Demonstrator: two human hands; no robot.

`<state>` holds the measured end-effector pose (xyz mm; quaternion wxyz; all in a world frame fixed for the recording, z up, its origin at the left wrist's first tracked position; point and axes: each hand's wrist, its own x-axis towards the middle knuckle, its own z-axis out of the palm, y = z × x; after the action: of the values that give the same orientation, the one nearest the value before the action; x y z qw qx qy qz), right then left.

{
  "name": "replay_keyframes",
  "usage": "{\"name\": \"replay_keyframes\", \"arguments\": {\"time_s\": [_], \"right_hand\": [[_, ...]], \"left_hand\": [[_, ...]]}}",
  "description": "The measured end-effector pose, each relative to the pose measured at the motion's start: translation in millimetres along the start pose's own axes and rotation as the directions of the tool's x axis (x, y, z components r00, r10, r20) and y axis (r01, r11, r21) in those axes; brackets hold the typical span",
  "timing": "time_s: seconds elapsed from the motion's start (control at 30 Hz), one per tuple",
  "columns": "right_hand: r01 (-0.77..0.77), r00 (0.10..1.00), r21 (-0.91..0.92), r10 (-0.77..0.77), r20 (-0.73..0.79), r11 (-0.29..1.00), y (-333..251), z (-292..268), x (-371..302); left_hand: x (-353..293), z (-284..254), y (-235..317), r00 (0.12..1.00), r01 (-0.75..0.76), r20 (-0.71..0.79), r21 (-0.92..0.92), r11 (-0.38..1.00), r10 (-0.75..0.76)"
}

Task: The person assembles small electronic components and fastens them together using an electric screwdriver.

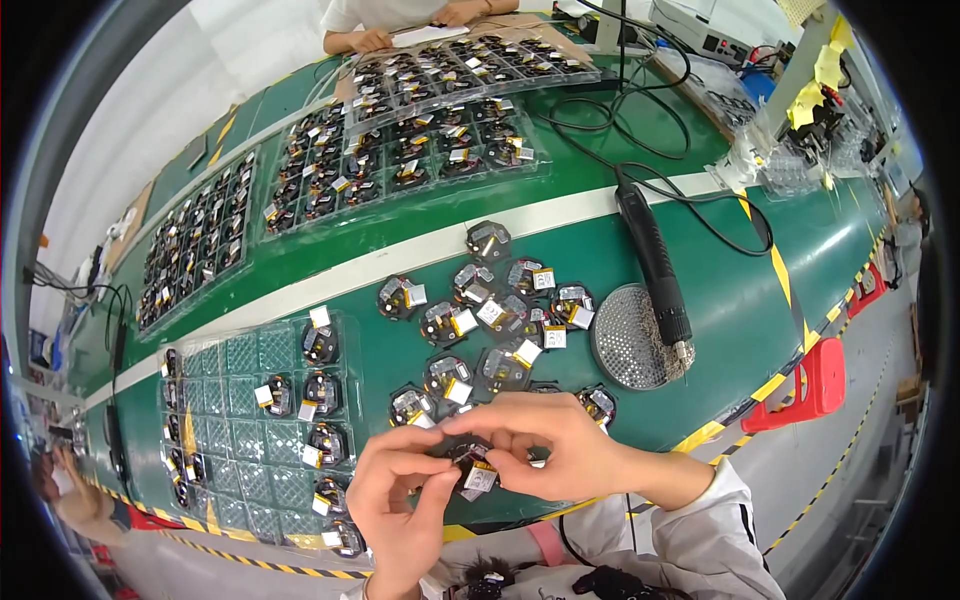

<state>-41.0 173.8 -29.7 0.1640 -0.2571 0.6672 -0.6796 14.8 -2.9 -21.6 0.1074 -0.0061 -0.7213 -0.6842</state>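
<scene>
Green tabletop [735, 300] under us, and we take the round metal dish [625, 335] as our marker. Straight to the hands: left of the dish and nearer to us, our left hand [405, 525] and right hand [580, 450] share one dark round module [466, 453], its white square pack [481, 478] facing up. Both grips are grasping it: left fingertips pinch one edge, right thumb sits by the pack, a light two-sided hold that probably steadies so small a piece and spares its wiring. Directly left of the dish, a loose cluster of modules [503, 368] crowds together, likely for easy picking. Farther left of it, we spot a clear tray [225, 395], modules along its two side columns and many pockets bare; those pockets presumably keep pieces from knocking together. Beyond the dish and to its left, fuller trays [400, 196] spread toward a co-worker [410, 35]. And look at the electric screwdriver [655, 265]! Its tip reaches over the dish's right side, its body running away from us, perhaps parked handy to our right arm.
</scene>
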Motion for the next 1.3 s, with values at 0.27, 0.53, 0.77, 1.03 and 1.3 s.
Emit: {"name": "replay_keyframes", "arguments": {"time_s": [0.27, 0.53, 0.77, 1.03, 1.3], "right_hand": [[0.025, 0.997, -0.097, -0.031, -0.068, 0.995, 3.7, 1.6, 3.9], [-0.123, 0.992, -0.031, 0.122, -0.031, 0.992, 5.4, -0.3, 2.7], [-0.139, 0.990, 0.012, 0.139, -0.036, 0.990, 9.6, 2.2, 3.1], [-0.117, 0.990, -0.035, 0.114, -0.080, 0.993, 10.1, 4.7, 2.8], [-0.072, 0.991, -0.131, 0.056, -0.124, 0.989, 12.4, 6.7, 1.3]], "left_hand": [[-15.1, -3.6, 20.9, 0.763, -0.540, 0.310, 0.788, 0.295, 0.567], [9.3, 8.2, -2.5, 0.845, -0.502, 0.325, 0.755, 0.422, 0.424], [11.1, 7.8, -10.1, 0.800, -0.569, 0.372, 0.719, 0.400, 0.470], [14.5, 9.4, -12.6, 0.814, -0.553, 0.345, 0.709, 0.439, 0.468], [14.1, 12.1, -9.1, 0.823, -0.538, 0.325, 0.708, 0.457, 0.466]]}}
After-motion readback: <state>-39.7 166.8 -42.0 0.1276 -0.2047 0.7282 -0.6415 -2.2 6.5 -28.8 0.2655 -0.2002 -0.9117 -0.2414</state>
